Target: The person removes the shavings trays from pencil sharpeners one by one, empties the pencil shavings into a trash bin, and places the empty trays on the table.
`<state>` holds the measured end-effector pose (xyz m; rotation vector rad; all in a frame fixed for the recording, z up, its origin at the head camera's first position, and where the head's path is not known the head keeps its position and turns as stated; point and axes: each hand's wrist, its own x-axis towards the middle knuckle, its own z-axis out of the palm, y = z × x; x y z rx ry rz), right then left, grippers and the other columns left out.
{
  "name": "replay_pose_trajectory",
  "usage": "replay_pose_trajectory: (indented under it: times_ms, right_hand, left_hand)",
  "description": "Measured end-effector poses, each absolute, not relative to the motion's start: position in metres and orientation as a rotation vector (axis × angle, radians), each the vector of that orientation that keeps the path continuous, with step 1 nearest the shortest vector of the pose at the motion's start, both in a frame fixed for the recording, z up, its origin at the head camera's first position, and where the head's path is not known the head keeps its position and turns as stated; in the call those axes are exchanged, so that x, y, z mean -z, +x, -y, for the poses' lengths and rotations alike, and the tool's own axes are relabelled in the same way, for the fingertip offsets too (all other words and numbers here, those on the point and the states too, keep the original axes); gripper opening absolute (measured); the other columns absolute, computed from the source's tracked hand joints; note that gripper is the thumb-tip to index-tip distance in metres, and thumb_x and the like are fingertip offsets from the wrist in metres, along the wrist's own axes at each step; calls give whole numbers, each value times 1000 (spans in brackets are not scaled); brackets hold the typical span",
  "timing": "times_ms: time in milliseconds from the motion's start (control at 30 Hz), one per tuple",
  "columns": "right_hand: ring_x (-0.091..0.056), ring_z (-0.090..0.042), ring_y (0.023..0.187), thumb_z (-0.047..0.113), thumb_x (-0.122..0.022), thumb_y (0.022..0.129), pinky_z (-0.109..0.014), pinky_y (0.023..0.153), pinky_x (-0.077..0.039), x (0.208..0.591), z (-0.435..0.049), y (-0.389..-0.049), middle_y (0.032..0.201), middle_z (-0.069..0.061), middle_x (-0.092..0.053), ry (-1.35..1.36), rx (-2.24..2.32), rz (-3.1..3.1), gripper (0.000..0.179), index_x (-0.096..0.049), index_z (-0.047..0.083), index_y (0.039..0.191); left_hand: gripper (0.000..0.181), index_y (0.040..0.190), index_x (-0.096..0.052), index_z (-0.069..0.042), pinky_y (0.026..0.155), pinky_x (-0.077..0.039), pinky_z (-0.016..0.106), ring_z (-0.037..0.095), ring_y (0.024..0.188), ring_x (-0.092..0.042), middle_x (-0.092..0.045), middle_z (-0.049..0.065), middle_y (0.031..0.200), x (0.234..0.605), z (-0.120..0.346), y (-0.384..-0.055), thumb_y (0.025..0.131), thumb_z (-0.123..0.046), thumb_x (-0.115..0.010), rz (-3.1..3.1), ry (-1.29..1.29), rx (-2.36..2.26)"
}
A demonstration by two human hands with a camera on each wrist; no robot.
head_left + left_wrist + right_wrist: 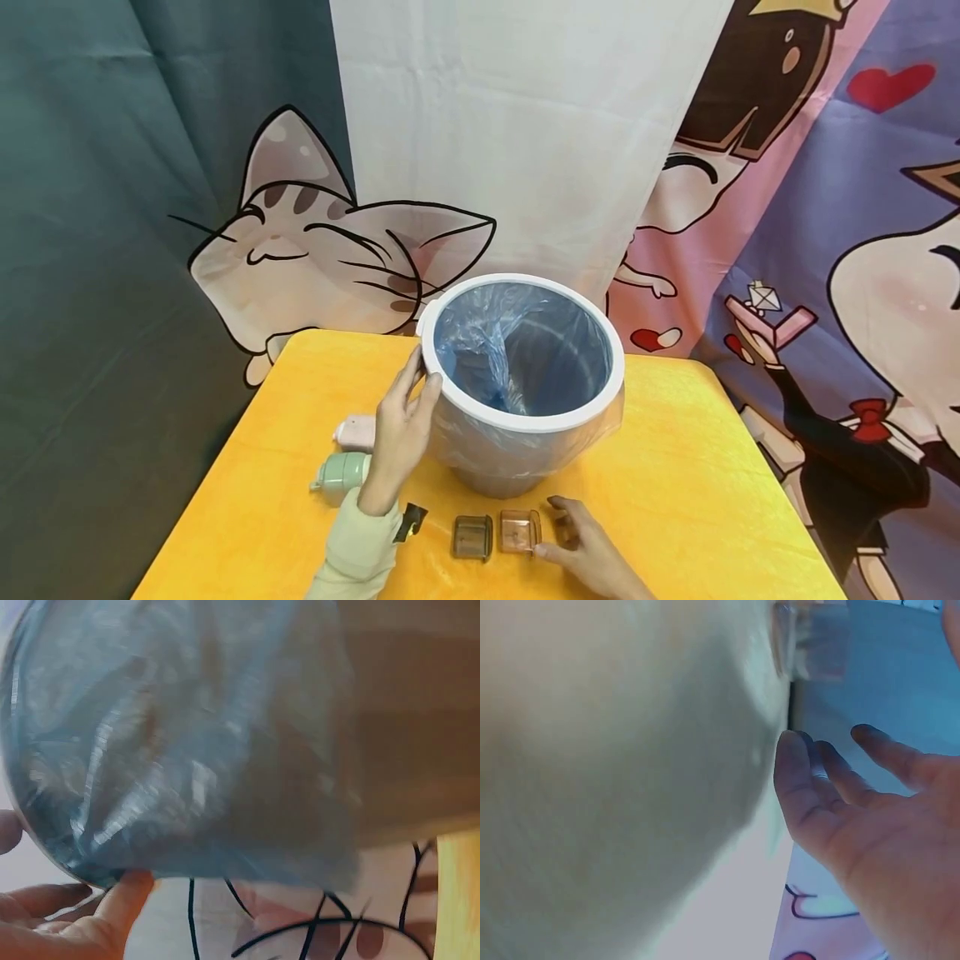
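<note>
A trash can (487, 471) with a white rim and a translucent blue bag (498, 354) inside stands upright on the table; the bag folds out over the rim. My left hand (405, 425) touches the left side of the can just at the rim, its fingertips against the bag (180, 772) in the left wrist view. My right hand (588, 550) is low over the table with loosely bent fingers and holds nothing. Its thumb is right beside a small clear amber container (520, 531). A darker brown see-through container (472, 537) sits to the left of that one.
Left of my left forearm lie a green bottle-like item (341, 472) and a pale pink one (356, 433), both partly hidden by the arm. A yellow cloth covers the table (675, 467). Printed curtains (525, 125) hang behind it.
</note>
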<state>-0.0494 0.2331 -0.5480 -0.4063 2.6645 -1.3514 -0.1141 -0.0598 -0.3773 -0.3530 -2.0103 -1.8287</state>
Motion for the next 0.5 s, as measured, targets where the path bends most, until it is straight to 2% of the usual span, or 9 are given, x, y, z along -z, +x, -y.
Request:
replay_pose_trajectory:
  times_ms: [100, 233, 367, 400, 500]
  right_hand:
    - [-53, -32, 101, 28, -68, 82, -30, 75, -49, 531, -237, -50, 124, -16, -50, -283, 1431, -2688, 57, -44, 6, 128]
    - [-52, -31, 104, 23, -69, 81, -30, 73, -49, 515, -252, -57, 124, -11, -49, -149, 1451, -2778, 51, -49, 9, 126]
    - [-49, -32, 110, 33, -65, 84, -38, 76, -49, 509, -276, -66, 128, -12, -45, -172, 1305, -2929, 55, -45, 11, 130]
    - [-48, -32, 112, 35, -64, 84, -40, 78, -49, 506, -281, -67, 130, -13, -44, -183, 1262, -2965, 57, -44, 10, 131]
    - [-44, -35, 115, 39, -61, 86, -48, 83, -46, 497, -294, -71, 134, -16, -38, -199, 1155, -3044, 63, -39, 8, 136]
  left_hand:
    - [54, 144, -29, -11, 89, -44, 30, 21, 128, -39, -34, 6, 144, 394, 62, -118, 95, -22, -50, 2058, -408, 1681]
    - [60, 146, -22, -13, 93, -43, 33, 19, 130, -37, -33, 7, 146, 401, 68, -111, 94, -22, -50, 2130, -417, 1532]
    - [65, 147, -17, -19, 101, -36, 39, 21, 131, -34, -32, 7, 146, 413, 86, -107, 93, -29, -52, 2252, -358, 1299]
    - [66, 147, -17, -19, 100, -37, 40, 23, 131, -34, -32, 8, 146, 415, 91, -105, 93, -30, -52, 2282, -342, 1236]
    - [66, 146, -21, -13, 101, -32, 48, 30, 131, -33, -31, 12, 146, 423, 108, -101, 92, -31, -53, 2358, -312, 1084]
